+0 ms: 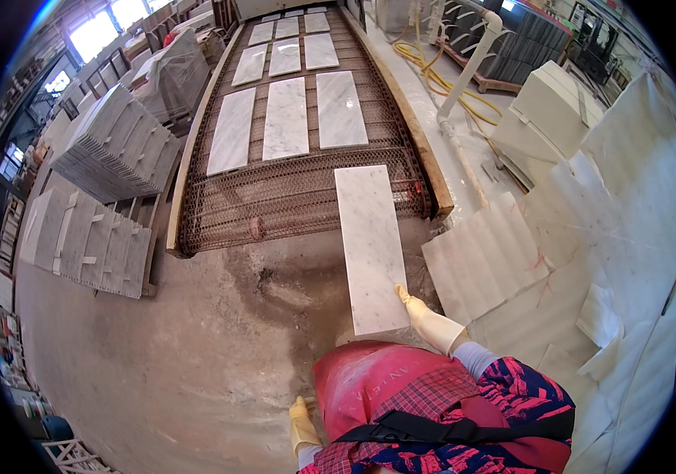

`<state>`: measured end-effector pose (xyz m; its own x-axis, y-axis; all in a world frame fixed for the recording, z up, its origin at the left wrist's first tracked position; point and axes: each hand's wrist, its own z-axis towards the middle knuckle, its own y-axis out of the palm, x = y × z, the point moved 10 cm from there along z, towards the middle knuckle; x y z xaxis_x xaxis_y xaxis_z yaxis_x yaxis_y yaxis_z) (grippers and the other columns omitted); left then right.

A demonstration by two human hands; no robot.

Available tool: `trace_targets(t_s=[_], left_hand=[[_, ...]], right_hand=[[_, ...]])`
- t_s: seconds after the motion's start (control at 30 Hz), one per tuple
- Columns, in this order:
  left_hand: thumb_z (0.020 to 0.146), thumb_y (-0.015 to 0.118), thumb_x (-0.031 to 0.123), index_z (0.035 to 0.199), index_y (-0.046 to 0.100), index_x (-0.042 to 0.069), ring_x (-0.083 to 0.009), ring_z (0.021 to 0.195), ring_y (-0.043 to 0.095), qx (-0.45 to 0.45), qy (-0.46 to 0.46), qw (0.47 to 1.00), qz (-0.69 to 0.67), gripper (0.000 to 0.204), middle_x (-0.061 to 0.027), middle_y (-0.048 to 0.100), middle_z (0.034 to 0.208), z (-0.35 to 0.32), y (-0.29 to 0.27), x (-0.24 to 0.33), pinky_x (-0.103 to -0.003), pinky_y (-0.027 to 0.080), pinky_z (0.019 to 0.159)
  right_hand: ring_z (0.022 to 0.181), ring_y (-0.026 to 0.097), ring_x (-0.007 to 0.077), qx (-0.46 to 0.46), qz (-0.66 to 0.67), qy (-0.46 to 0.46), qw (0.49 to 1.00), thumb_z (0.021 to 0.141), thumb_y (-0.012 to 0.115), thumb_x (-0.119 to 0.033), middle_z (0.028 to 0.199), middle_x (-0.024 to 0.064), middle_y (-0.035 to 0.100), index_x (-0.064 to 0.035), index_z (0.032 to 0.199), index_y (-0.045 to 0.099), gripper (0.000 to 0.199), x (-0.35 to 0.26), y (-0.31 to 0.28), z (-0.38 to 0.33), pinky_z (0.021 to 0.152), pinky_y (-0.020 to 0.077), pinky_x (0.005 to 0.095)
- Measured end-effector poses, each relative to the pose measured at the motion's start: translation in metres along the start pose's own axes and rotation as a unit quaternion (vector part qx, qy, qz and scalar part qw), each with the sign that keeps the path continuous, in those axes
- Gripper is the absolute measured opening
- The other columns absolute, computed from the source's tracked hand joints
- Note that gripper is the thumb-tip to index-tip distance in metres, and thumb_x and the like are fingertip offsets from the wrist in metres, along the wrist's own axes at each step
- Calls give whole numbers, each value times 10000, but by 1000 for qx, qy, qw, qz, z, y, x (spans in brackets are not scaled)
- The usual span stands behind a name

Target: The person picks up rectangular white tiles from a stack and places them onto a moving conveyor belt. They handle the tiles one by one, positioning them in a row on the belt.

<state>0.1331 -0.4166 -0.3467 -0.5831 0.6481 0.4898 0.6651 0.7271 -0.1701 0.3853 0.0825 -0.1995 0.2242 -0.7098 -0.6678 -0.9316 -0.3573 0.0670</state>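
Observation:
A long white marble tile (371, 253) with grey veining slants in front of me, its far end over the near end of a wire-mesh conveyor (298, 213). My right hand (417, 310), in a pale yellow rubber glove, grips the tile's right edge close to the near end, thumb on top; the fingers beneath are hidden. Low at my left side hangs my left hand (302, 419), gloved alike, holding nothing, its fingers loosely apart. Farther up the mesh lie several marble tiles (286, 118) in three columns.
Wooden rails (425, 158) border the conveyor. Stacked stone tiles (117, 146) stand on pallets at left. On the right are foam sheets (486, 257), a white block-like stack (547, 110), a white pipe (464, 75) and a yellow hose (441, 83). Wet concrete floor (156, 355) lies before me.

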Motion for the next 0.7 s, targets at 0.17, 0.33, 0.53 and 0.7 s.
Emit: trace_targets(t_s=[0.17, 0.33, 0.53, 0.7], left_hand=[[1049, 472, 486, 1133, 764, 136, -197, 738, 638, 10, 6, 1000, 3, 463, -52, 762, 960, -17, 9, 23, -385, 466, 630], [1021, 532, 474, 1163, 752, 185, -169, 722, 630, 18, 8, 1000, -6, 390, -18, 751, 960, -19, 8, 27, -363, 455, 600], [1013, 546, 466, 1183, 743, 194, -171, 760, 644, 1, 70, 997, -37, 377, -3, 737, 973, -35, 14, 40, -377, 467, 633], [1009, 552, 467, 1197, 740, 200, -195, 813, 660, 14, 33, 999, -4, 377, -21, 727, 1006, -36, 20, 51, -389, 472, 658]], right_hand=[[1370, 523, 278, 11, 0, -2, 1000, 880, 587, -791, 1469, 193, 578, 58, 1453, 515, 1026, -3, -5, -1, 1171, 359, 394], [1367, 526, 278, 8, -15, -9, 1000, 878, 589, -791, 1464, 193, 582, 59, 1451, 517, 1027, -8, 2, -2, 1170, 361, 394], [1350, 541, 276, -4, -4, -9, 1000, 873, 598, -791, 1446, 193, 596, 59, 1438, 530, 1023, -5, 4, 9, 1160, 374, 396], [1273, 602, 273, -5, 52, 1, 999, 871, 614, -780, 1378, 178, 646, 44, 1381, 588, 969, 19, -12, 43, 1108, 434, 398]])
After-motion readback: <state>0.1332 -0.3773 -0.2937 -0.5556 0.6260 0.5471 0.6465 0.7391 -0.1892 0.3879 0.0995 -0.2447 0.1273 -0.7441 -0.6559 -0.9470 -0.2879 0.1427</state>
